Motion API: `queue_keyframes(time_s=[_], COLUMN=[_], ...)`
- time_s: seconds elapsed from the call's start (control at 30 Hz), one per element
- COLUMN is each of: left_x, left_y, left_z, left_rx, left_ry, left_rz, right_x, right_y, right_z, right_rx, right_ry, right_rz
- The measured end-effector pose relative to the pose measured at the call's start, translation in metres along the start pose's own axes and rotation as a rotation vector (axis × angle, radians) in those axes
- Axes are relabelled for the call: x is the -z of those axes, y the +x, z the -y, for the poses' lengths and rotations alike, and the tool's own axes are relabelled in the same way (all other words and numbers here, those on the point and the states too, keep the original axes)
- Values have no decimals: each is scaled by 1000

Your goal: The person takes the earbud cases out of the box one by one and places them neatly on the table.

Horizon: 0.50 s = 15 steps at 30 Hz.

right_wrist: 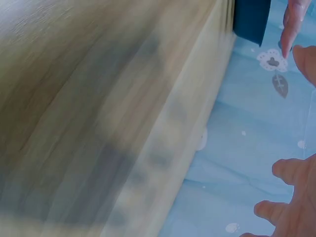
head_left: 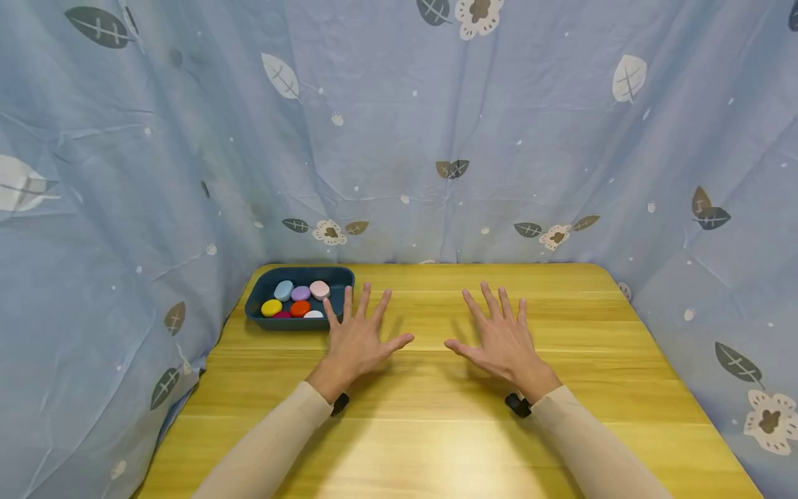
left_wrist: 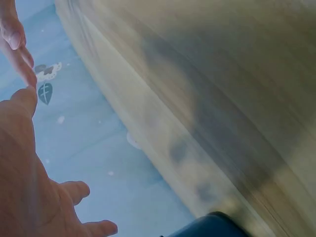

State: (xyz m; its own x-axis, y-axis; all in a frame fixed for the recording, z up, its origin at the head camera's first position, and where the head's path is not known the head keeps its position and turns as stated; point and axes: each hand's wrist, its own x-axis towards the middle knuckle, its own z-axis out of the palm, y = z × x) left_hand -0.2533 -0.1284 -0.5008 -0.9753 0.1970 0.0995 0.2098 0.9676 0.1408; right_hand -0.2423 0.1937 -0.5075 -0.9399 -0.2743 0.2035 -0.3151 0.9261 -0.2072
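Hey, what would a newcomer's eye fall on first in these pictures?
Probably the left hand and right hand, spread wide over the table. Next, the dark blue tray at the table's far left corner, holding colourful pieces. Behind hangs a blue leaf-patterned curtain.

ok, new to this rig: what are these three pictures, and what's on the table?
No robot here: these are a person's bare left hand and right hand. The wide picture comes from a head camera looking forward and down; the other two come from cameras on each wrist, so they look tilted and close.

On the wooden table, at the far left, sits a dark blue tray with small rounded pieces in several colours. A patterned cloth hangs behind. Both hands are spread and hold nothing.
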Motion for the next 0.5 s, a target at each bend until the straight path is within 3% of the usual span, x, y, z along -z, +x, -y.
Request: queue_keyframes(time_s=[0.27, 0.5], left_x=[6, 17], left_y=[1, -3], left_z=[11, 36], left_rx=[29, 84], left_ry=[-9, -27], left_rz=[0, -5], right_x=[2, 5], right_y=[5, 15], right_z=[9, 28], right_rx=[19, 73], right_ry=[29, 49], right_rz=[-4, 15])
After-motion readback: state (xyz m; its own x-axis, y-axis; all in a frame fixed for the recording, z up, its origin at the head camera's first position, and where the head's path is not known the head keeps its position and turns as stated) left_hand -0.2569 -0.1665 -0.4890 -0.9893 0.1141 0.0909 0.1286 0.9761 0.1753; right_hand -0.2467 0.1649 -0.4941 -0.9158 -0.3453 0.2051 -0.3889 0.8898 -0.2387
